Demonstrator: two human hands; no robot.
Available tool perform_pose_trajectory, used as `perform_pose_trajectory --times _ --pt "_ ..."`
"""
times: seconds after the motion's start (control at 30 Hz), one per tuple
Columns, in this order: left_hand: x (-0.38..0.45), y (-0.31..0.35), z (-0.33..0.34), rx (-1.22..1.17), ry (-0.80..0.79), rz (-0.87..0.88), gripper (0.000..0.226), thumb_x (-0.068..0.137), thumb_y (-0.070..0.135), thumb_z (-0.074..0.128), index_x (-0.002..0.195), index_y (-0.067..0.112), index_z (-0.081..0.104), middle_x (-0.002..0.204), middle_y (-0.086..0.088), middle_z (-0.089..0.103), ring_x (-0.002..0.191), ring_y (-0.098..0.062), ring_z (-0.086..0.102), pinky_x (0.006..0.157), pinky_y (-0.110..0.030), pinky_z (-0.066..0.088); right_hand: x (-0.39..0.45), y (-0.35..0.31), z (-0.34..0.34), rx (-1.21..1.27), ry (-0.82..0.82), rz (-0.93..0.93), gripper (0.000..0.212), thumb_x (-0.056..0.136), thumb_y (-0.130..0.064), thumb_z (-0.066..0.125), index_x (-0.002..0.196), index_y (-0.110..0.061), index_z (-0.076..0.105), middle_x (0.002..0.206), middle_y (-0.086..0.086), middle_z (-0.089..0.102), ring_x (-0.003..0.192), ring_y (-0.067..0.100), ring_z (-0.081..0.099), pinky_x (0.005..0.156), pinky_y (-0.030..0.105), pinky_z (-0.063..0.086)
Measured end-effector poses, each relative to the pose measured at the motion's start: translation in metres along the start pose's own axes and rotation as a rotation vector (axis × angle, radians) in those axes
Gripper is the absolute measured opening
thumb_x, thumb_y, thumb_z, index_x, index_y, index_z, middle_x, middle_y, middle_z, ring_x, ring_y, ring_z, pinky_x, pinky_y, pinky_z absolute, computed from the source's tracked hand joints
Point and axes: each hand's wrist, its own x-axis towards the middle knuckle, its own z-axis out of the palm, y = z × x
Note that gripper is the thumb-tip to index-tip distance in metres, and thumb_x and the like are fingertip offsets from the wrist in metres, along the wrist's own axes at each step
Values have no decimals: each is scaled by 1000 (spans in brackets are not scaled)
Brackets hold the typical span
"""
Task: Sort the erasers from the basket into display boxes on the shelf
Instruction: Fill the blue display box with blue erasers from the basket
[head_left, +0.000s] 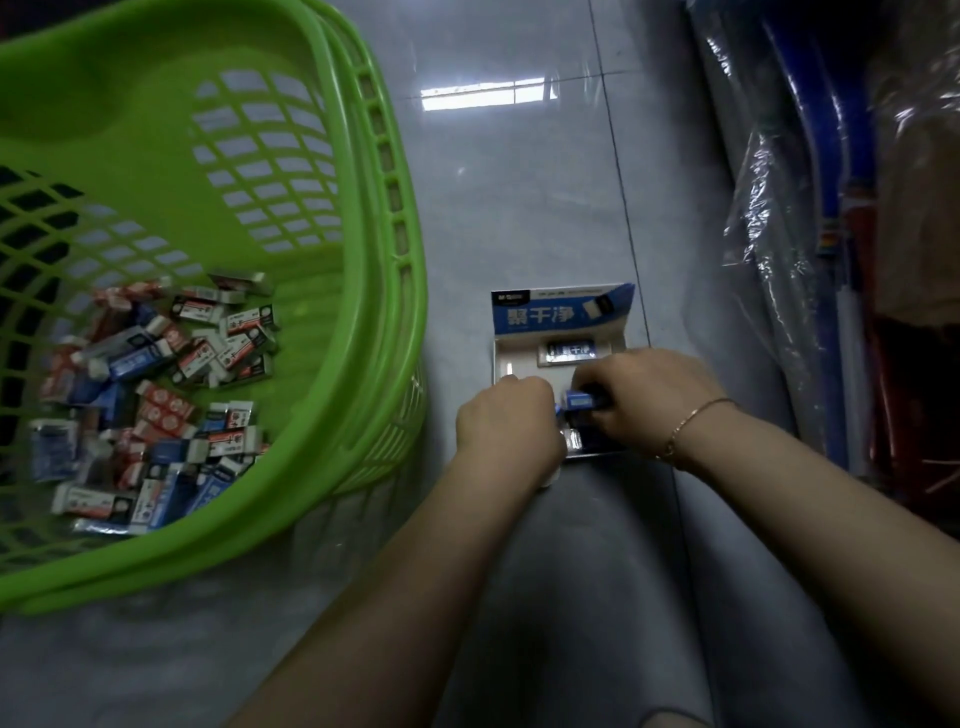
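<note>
Green basket (363, 218) sits on the grey tiled floor (519, 182), left of the person; mixed pile of erasers (156, 395) lies in its bottom, red/white and blue sleeves together. Display box (561, 332) lies open on the floor just right of the basket, blue header card up, probably so both hands can load it close to the supply.

One blue eraser (569, 351) already lies flat at the far end of the box tray.

Both hands work at the near end. Right hand (654, 400): grip curled round a blue eraser (579, 401), held low over the tray, apparently being seated. Left hand (506, 421): fingers curled at the box's near left edge; likely steadying box or eraser, but what it grasps is hidden, so cannot tell.

Judgement: sorting early; most stock remains in basket.
</note>
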Motion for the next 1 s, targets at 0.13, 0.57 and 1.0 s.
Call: perform_pose_trajectory --times 0.13,0.57,1.0 --pt "-2 0 0 -94 -97 -4 23 84 33 54 101 18 55 96 -4 37 81 -26 49 69 -31 34 7 5 6 37 -51 -29 8 84 -20 58 92 -20 61 101 9 61 93 28 57 69 29 39" --pt "-6 -14 -25 -71 231 182 23 74 40 70 92 30 61 89 11 50 92 -17 57 63 -27 31 7 16 -7 466 79 98 17 78 -8 60 90 -12 71 87 6 62 88 24 59 68 26 38" --pt "-8 -11 -21 -591 118 -4 15 78 18 69 90 26 69 90 4 68 70 -4 62 58 -15 46 15 30 -30 1086 -307 252 17 85 1 51 89 -10 63 69 6 66 52 12 55 46 21 44"
